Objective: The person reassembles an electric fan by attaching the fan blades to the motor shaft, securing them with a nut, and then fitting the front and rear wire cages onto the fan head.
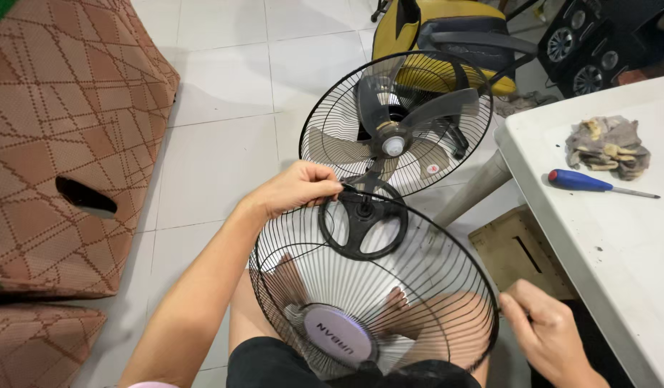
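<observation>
Gripping the far rim of a detached black wire fan guard (418,287), the person's left hand (300,188) closes its fingers around the wires at the point where the guard meets the grille of a standing fan (397,122). The right hand (544,332) pinches the guard's near right edge, fingers curled tight on the rim. The guard lies tilted across the person's lap between the two hands, its pale round centre badge (339,332) low toward the body. The fan, grey blades (418,115) showing behind its rear grille, stands on a white tiled floor (217,86) just beyond. On a white table (619,244) at right lie a blue-handled screwdriver (598,183) and crumpled work gloves (606,146).
</observation>
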